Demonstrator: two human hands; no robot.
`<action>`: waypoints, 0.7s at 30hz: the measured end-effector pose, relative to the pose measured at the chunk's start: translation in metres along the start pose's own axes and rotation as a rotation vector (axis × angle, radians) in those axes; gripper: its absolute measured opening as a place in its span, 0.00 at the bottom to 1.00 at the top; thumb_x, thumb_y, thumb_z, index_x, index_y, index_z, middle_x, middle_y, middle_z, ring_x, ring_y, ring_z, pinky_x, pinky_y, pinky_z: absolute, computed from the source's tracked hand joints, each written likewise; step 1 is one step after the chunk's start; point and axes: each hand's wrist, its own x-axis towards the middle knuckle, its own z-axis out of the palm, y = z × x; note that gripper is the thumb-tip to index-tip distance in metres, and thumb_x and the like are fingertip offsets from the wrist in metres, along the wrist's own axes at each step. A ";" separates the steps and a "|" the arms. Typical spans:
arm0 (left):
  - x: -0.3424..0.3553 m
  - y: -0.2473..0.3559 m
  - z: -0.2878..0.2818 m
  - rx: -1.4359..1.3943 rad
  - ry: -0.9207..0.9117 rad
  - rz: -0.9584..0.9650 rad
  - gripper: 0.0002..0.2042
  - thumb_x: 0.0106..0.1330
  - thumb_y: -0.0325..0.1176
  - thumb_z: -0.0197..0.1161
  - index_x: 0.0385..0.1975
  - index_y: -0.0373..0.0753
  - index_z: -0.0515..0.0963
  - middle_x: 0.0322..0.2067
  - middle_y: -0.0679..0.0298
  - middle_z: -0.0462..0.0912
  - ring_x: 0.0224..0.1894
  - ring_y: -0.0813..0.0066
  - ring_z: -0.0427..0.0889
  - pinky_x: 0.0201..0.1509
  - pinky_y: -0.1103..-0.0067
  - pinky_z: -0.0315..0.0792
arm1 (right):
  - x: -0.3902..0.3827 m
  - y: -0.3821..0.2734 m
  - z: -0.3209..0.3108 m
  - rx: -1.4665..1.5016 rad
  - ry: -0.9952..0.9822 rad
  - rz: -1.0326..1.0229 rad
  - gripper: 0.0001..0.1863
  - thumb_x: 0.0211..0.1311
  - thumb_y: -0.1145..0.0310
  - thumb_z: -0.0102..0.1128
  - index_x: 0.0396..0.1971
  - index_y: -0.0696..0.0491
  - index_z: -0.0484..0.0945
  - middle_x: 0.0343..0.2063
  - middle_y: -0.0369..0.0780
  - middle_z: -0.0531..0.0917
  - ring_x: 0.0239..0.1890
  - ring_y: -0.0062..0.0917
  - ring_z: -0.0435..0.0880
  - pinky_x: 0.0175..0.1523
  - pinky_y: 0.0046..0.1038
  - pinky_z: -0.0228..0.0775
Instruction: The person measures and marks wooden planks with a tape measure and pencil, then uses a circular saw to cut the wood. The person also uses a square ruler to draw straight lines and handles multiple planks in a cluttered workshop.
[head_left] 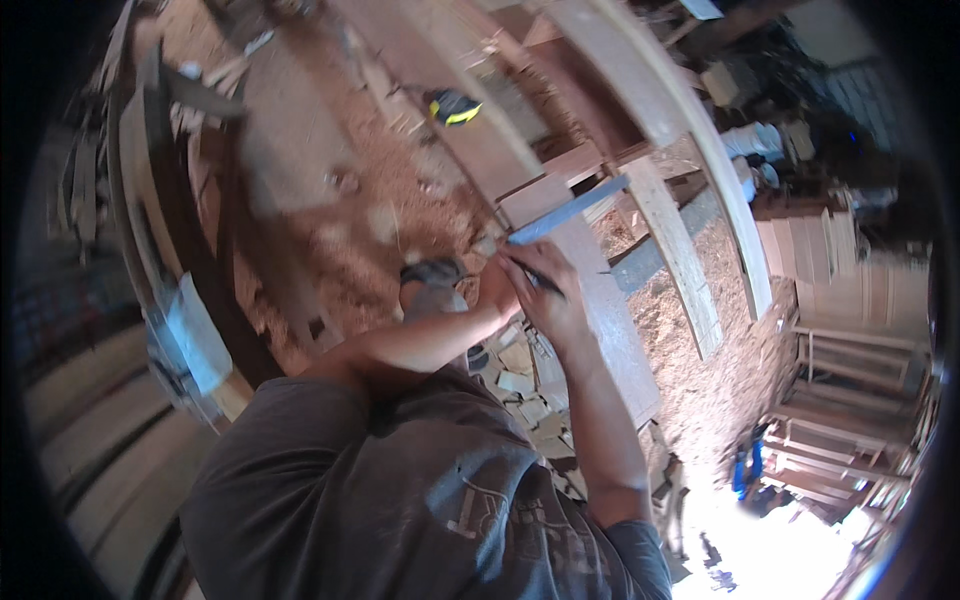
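Across a wooden board (600,300) lies a flat, blue-grey metal straightedge (567,210), its near end at my hands. My left hand (495,290) is closed by that near end at the board's edge; its fingers are partly hidden behind my right hand. Pinched in my right hand (550,292) is a thin dark pencil (540,277), slanting beside the straightedge. Where the pencil's tip touches is too small to make out. Farther up, a black and yellow tape measure (454,107) rests on another long board (425,60).
Long planks (680,260) stretch away to the right. Sawdust (390,215) covers the floor at left, with wood offcuts (525,385) below my hands. Dark curved timbers (170,190) stand at far left, and wooden frames (850,360) at far right.
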 end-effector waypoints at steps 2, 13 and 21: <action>-0.013 0.014 0.001 0.446 -0.038 0.019 0.11 0.82 0.38 0.62 0.50 0.37 0.81 0.38 0.64 0.88 0.40 0.77 0.84 0.44 0.75 0.79 | -0.045 -0.001 -0.021 0.031 0.222 0.087 0.17 0.71 0.79 0.63 0.57 0.56 0.85 0.49 0.52 0.89 0.51 0.51 0.89 0.57 0.43 0.81; -0.019 0.057 0.080 0.675 -1.493 -0.287 0.13 0.77 0.38 0.72 0.49 0.34 0.86 0.38 0.64 0.90 0.39 0.78 0.85 0.46 0.77 0.81 | -0.327 -0.075 -0.007 -0.426 0.728 1.011 0.23 0.64 0.55 0.76 0.54 0.50 0.84 0.39 0.40 0.90 0.46 0.42 0.89 0.56 0.43 0.80; 0.048 0.047 0.150 1.284 -1.871 0.951 0.42 0.59 0.60 0.82 0.69 0.43 0.77 0.73 0.40 0.69 0.75 0.41 0.69 0.78 0.50 0.64 | -0.294 -0.163 0.174 0.021 1.816 1.639 0.16 0.71 0.57 0.74 0.46 0.54 0.84 0.27 0.49 0.88 0.32 0.44 0.90 0.39 0.41 0.79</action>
